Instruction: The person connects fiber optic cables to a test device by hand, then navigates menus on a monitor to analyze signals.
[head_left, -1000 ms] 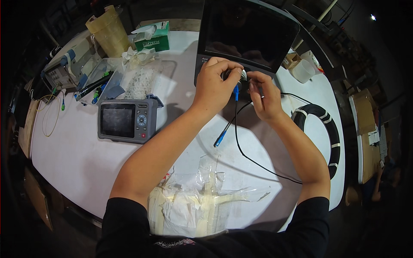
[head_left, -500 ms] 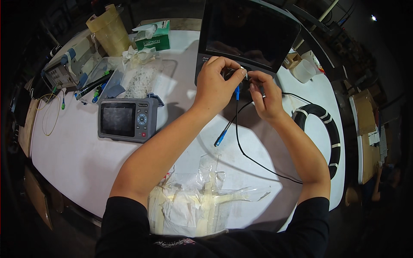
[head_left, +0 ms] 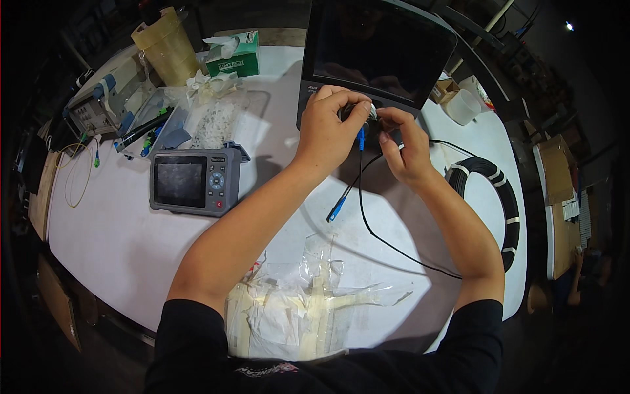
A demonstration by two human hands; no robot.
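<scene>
In front of a dark monitor-like unit [head_left: 377,52], my two hands work close together at its lower front. My left hand [head_left: 328,128] has thumb and index finger pinched at a small pale, shiny part [head_left: 373,111]; what exactly they grip is hidden. A blue fiber-optic connector [head_left: 361,139] on a thin black cable points up just below that thumb, its upper end hidden. Beside the same part is my right hand [head_left: 410,144], index finger bent toward it, thumb apart and lower. A second blue fiber-optic connector [head_left: 336,209] hangs over the table between my forearms.
A coil of black cable [head_left: 513,217] lies at the right, near a white cup [head_left: 463,108]. To the left are a handheld tester [head_left: 195,182], a plastic bin [head_left: 213,125] of scraps, a green tissue box [head_left: 236,58] and tape rolls [head_left: 167,46]. Taped plastic [head_left: 295,315] covers the near edge.
My right thumb has shifted slightly left and down, and a bit more of the pale part shows between my hands. The cables and forearms have barely moved.
</scene>
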